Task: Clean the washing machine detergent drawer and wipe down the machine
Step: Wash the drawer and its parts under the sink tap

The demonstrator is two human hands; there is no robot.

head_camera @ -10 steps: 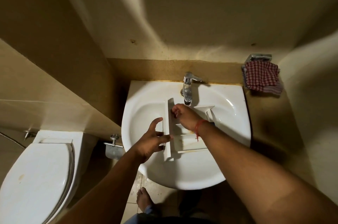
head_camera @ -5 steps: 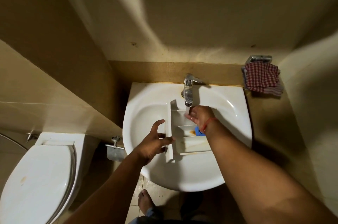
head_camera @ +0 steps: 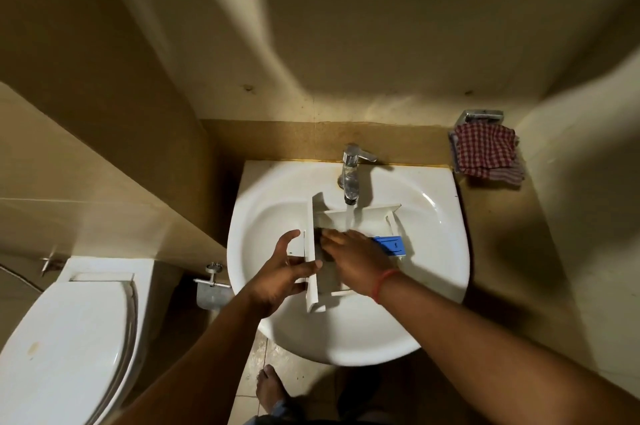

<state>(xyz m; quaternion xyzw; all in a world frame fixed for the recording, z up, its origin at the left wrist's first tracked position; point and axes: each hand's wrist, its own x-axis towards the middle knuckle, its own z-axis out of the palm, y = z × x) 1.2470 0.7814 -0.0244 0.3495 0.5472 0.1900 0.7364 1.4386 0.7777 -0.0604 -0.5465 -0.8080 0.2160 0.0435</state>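
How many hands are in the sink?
2. The left hand holds the detergent drawer's front panel; the right hand rubs inside the drawer, under water from the tap.

The room is dim and yellowish, with light coming from above that makes the white sink shine, dark shadows fill the corners and floor, the straight walls bend near the edges, and the hands look a bit blurry.
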